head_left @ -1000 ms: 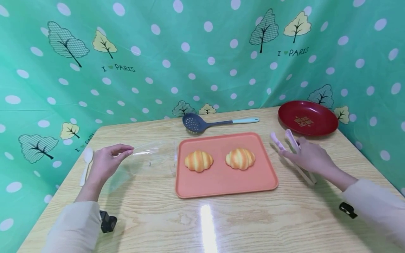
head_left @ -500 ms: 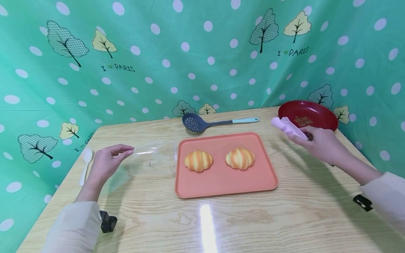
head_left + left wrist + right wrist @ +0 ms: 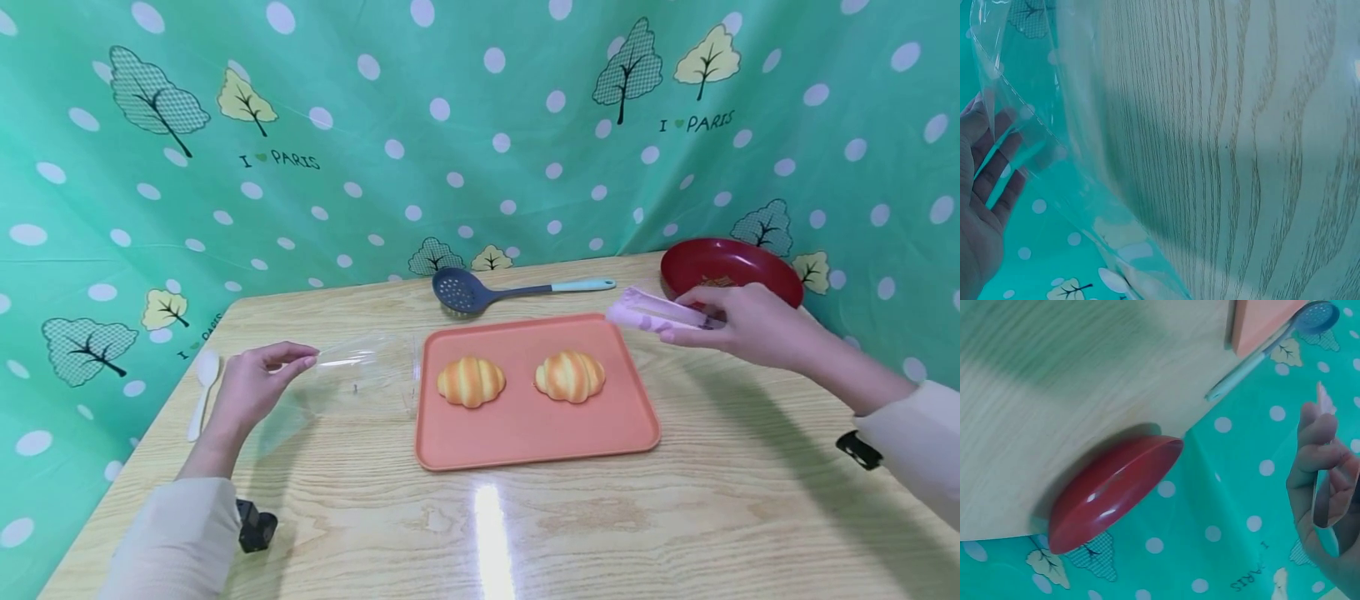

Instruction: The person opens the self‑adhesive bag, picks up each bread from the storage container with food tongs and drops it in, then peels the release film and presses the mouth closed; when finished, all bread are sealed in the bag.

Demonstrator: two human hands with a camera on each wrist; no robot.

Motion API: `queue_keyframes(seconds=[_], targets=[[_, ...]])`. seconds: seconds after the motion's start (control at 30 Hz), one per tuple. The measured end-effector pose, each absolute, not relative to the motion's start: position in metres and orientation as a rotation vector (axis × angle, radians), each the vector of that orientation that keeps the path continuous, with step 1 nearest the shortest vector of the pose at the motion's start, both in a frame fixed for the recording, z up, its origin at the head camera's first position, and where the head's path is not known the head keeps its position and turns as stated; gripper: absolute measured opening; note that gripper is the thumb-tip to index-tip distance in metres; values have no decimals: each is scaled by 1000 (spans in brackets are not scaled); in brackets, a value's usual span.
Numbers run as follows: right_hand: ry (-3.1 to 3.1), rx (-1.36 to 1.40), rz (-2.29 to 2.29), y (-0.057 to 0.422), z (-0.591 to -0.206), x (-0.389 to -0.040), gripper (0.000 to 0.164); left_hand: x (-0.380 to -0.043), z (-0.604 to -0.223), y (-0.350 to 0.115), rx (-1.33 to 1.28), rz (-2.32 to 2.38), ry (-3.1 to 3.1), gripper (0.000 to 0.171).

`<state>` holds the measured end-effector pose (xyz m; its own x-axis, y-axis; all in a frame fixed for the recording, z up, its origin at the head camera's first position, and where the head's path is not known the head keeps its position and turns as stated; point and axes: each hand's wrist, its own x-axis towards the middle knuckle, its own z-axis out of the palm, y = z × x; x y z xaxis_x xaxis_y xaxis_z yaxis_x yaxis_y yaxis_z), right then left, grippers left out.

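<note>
My left hand [image 3: 251, 379] pinches the edge of a clear plastic bag [image 3: 360, 375], held up over the table's left side; in the left wrist view the see-through film [image 3: 1041, 119] spreads from the fingertips. My right hand [image 3: 750, 321] grips lilac tongs [image 3: 637, 310] in the air, their tips pointing left over the tray's far right corner. In the right wrist view the fingers curl round the tongs' bent end [image 3: 1329, 515]. Two croissants [image 3: 471, 382] lie side by side on the pink tray [image 3: 525, 437], the right croissant [image 3: 570, 376] nearer the tongs.
Behind the tray lies a blue skimmer [image 3: 459, 292] with a light blue handle. A red oval plate [image 3: 735, 258] sits at the back right, partly behind my right hand. On the left edge rests a white spoon [image 3: 202, 392]. A green dotted curtain [image 3: 480, 142] hangs behind.
My right hand has lifted the tongs from the table, turned them and brought their tips left toward the tray. The left hand and bag have stayed put.
</note>
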<state>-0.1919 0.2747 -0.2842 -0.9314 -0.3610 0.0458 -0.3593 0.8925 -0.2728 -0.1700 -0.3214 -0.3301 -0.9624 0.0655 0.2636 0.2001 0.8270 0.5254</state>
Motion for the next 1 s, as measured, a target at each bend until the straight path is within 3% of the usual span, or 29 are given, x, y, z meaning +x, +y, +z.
queue_keyframes(seconds=[0.4, 0.7, 1.0], targets=[[3001, -884, -295, 246, -281, -194, 71, -169, -332, -323, -188, -847, -2779, 26], [2926, -936, -242, 228, -289, -198, 79, -169, -334, -324, -204, -848, -2792, 27], [2902, -1081, -162, 225, -304, -207, 68, -169, -333, -323, -196, -843, -2793, 27]])
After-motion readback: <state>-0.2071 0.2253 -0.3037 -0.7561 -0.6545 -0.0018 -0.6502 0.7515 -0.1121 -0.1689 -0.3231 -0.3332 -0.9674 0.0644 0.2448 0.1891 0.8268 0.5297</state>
